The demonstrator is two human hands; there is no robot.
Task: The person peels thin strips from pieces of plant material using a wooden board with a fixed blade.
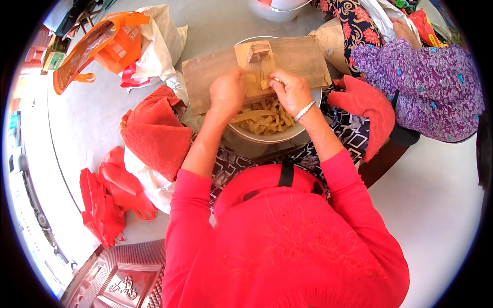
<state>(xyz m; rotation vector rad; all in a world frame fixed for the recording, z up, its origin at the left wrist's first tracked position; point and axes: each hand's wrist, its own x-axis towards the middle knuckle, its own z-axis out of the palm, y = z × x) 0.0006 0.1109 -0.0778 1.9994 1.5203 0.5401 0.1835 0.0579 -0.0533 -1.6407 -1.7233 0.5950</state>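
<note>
A long wooden board (206, 75) lies across a wide basin (265, 139) before me. On its middle sits a smaller pale wooden piece (243, 52) with a raised wooden block (259, 52). My right hand (294, 92) pinches a yellowish strip of food (265, 84) over the pale piece. Blurred by motion, my left hand (227, 92) is curled at the pale piece's left edge; whether its fingertips hold anything is hidden. Many yellowish, wrinkled food strips (269, 117) lie in the basin below the board, between my wrists.
Red towels (158, 133) cover my knees. An orange bag (119, 46) and a white sack (160, 42) stand at the far left, with red bags (111, 192) nearer. Another person in a purple patterned top (427, 88) sits at the right. A white bowl (277, 11) stands beyond the board.
</note>
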